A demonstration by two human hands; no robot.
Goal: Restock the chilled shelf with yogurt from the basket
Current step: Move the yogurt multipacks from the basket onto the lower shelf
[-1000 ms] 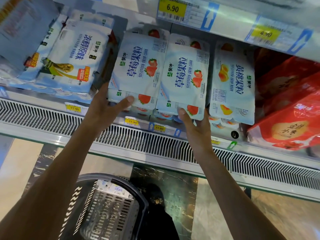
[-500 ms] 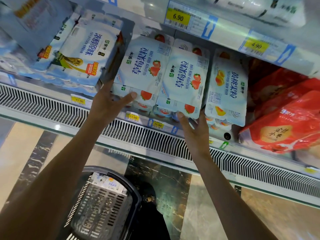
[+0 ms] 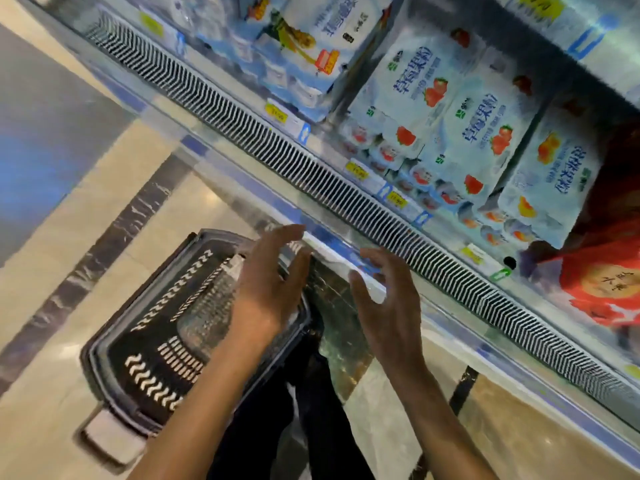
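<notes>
Left hand (image 3: 270, 289): fingers (image 3: 289, 233) nearly straight, loosely spread, palm turned right, holding nothing. Right hand (image 3: 389, 306): fingers (image 3: 375, 259) lightly bent and spread wide, thumb out to the left, palm turned left, also holding nothing. The palms face each other with a gap between them. Both forearms come up from the near edge.

The black basket (image 3: 152, 341) sits on the floor under the left hand, and the hand covers its far right corner in view. A grey handle (image 3: 110, 441) is at its near end. Its contents can't be told because of blur and the hand in the way.

Two strawberry yogurt multipacks (image 3: 412, 88) stand side by side on the chilled shelf (image 3: 318, 142), far and right of both hands and well apart from them. They touch each other and lean back. A peach yogurt multipack (image 3: 550, 174) is just beside them on the right, a plain yogurt multipack (image 3: 322, 39) is on their left, and red packs (image 3: 609, 282) are at the right edge.

The shelf front carries yellow price tags (image 3: 356, 171). Below it a slatted vent grille (image 3: 242, 123) runs diagonally from far left to near right, between the hands and the packs. The right fingertips overlap the cabinet's white lip (image 3: 332, 251) in view; whether they touch it can't be told. Beige tiled floor (image 3: 52, 306) stretches left of the basket. Dark trouser legs (image 3: 311, 410) show between the forearms. The frame is tilted and motion-blurred.
</notes>
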